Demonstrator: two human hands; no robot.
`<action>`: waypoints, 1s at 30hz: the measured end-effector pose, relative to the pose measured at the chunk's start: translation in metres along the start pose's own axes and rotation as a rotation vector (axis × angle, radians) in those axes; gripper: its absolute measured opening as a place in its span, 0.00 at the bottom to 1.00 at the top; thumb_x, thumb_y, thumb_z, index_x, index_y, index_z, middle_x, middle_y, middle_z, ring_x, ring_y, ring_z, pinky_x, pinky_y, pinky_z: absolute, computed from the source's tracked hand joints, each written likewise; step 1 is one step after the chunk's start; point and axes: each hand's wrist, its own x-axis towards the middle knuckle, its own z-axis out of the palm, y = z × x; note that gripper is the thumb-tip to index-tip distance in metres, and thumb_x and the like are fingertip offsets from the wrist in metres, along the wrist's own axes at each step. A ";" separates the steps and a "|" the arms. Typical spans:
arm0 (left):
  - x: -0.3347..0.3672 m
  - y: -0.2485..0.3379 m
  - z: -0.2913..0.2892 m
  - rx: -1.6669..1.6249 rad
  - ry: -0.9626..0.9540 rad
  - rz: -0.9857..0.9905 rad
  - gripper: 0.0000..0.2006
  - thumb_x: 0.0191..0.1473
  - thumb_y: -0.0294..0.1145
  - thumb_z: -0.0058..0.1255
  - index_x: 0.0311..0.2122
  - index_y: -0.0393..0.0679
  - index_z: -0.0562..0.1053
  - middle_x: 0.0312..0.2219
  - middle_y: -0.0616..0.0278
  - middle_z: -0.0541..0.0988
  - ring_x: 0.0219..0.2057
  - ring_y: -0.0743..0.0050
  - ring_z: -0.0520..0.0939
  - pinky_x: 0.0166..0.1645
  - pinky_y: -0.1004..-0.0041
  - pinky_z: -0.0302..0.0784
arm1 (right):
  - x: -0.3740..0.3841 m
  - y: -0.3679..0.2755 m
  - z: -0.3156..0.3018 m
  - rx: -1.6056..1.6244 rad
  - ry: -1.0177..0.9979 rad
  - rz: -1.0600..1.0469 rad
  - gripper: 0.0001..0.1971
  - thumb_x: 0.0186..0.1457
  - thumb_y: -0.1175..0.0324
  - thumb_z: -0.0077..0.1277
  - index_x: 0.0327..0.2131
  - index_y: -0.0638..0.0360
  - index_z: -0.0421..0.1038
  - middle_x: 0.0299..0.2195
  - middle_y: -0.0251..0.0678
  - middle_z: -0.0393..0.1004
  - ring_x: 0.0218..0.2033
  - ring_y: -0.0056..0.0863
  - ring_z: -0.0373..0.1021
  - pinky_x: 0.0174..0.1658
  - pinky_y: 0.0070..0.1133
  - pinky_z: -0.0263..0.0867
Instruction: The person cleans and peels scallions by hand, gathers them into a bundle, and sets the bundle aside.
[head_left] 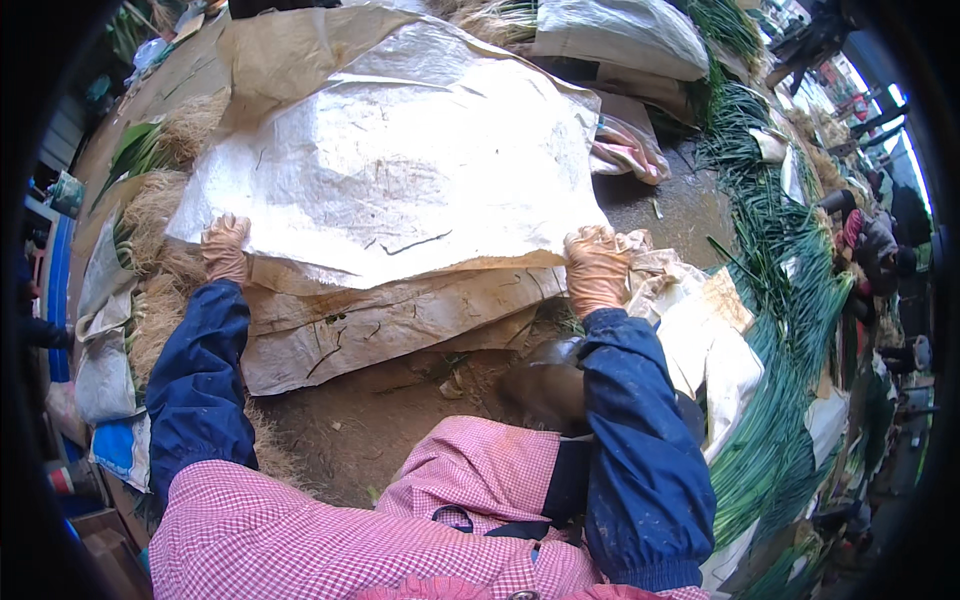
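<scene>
A large white woven plastic sheet (420,170), dirty and dotted with bits of dry leaf, is spread out in front of me. My left hand (226,246), in a tan glove, is closed on its near left corner. At the near right corner my right hand (598,268), gloved the same way, grips the edge with curled fingers. The near edge between my hands is raised and sags a little. Beneath it lies another brownish-white sheet (400,325) with a creased near edge. What these sheets cover is hidden.
Bundles of long green onions (780,330) are heaped along the right. Pale root ends (160,270) line the left side. Crumpled whitish sacking (710,340) lies by my right forearm. Brown muddy ground (370,420) shows before my knees. Other people (880,240) are at the far right.
</scene>
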 end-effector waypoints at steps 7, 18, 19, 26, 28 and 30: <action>-0.127 -0.024 0.079 0.665 -1.060 0.180 0.13 0.42 0.28 0.47 0.37 0.48 0.73 0.39 0.54 0.73 0.46 0.61 0.72 0.44 0.64 0.67 | -0.030 -0.047 0.038 0.326 -0.667 -0.091 0.22 0.38 0.62 0.55 0.42 0.50 0.67 0.48 0.42 0.62 0.51 0.40 0.57 0.49 0.37 0.54; -0.158 0.269 0.120 -0.013 -1.138 0.700 0.41 0.39 0.39 0.53 0.59 0.57 0.47 0.59 0.56 0.46 0.60 0.50 0.47 0.59 0.48 0.41 | -0.251 0.100 -0.195 0.503 0.293 0.935 0.12 0.46 0.79 0.45 0.38 0.67 0.66 0.38 0.38 0.68 0.41 0.27 0.64 0.48 0.20 0.58; -0.156 0.265 0.131 0.009 -1.195 0.674 0.43 0.36 0.39 0.55 0.59 0.53 0.48 0.59 0.51 0.46 0.59 0.49 0.47 0.60 0.52 0.43 | -0.296 0.108 -0.197 0.461 0.274 1.042 0.10 0.51 0.78 0.44 0.39 0.65 0.67 0.38 0.35 0.68 0.41 0.24 0.64 0.47 0.19 0.58; -0.134 0.324 0.132 0.028 -1.211 0.773 0.29 0.36 0.42 0.56 0.47 0.42 0.67 0.44 0.44 0.70 0.49 0.50 0.68 0.52 0.65 0.64 | -0.481 0.069 -0.211 0.379 0.201 1.506 0.12 0.46 0.76 0.49 0.37 0.69 0.68 0.36 0.43 0.69 0.37 0.33 0.68 0.43 0.24 0.62; -0.121 0.352 0.104 -0.201 -1.059 0.844 0.27 0.40 0.39 0.56 0.48 0.42 0.67 0.46 0.45 0.68 0.50 0.51 0.67 0.54 0.65 0.61 | -0.488 0.064 -0.195 0.526 0.154 1.533 0.13 0.46 0.74 0.51 0.37 0.67 0.70 0.35 0.41 0.71 0.37 0.31 0.69 0.41 0.21 0.63; -0.127 0.405 0.023 -0.410 -0.738 0.937 0.25 0.40 0.39 0.55 0.45 0.41 0.67 0.42 0.46 0.70 0.48 0.50 0.68 0.52 0.63 0.61 | -0.493 0.072 -0.171 0.699 0.180 1.577 0.11 0.47 0.72 0.52 0.36 0.64 0.71 0.27 0.37 0.73 0.28 0.22 0.68 0.33 0.19 0.63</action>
